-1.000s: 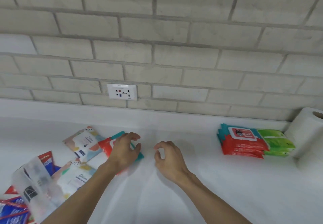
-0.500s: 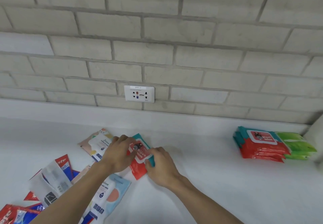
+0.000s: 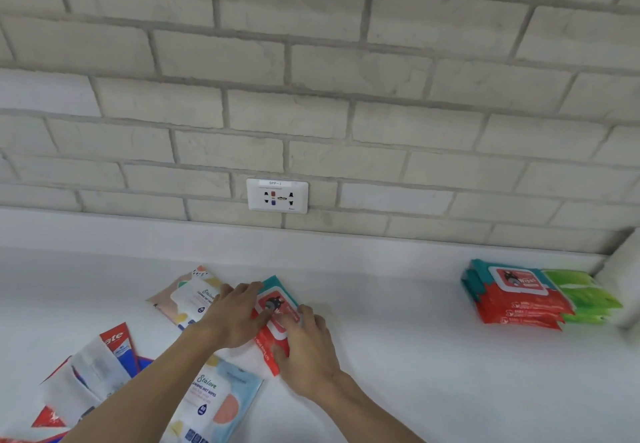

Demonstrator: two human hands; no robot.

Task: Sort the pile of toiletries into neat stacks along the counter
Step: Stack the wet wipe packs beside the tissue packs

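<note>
Pale grey brick wall (image 3: 346, 79) fills the upper half of the view, with a white worktop (image 3: 398, 366) running below it. At the far right of the worktop, against the wall, sits a stack of red-and-teal wipe packs (image 3: 512, 300), with a stack of green packs (image 3: 585, 299) touching its right side. At the lower left lies a loose pile: a pale blue wipes pack (image 3: 214, 404) under the left forearm, a beige patterned wipes pack (image 3: 188, 299) further back, and red, white and blue toothpaste boxes (image 3: 104, 363) overlapping at the edge of view. Both hands meet on 1 red-and-teal wipes pack (image 3: 275, 307) lying flat on the worktop at the pile's right edge. The left hand (image 3: 232, 318) rests fingers-spread across its left side; the right hand (image 3: 304, 345) presses fingers on its label and thumb at its near edge. Smallest, a white wall socket (image 3: 277, 196) sits just above the worktop's rear ledge.
</note>
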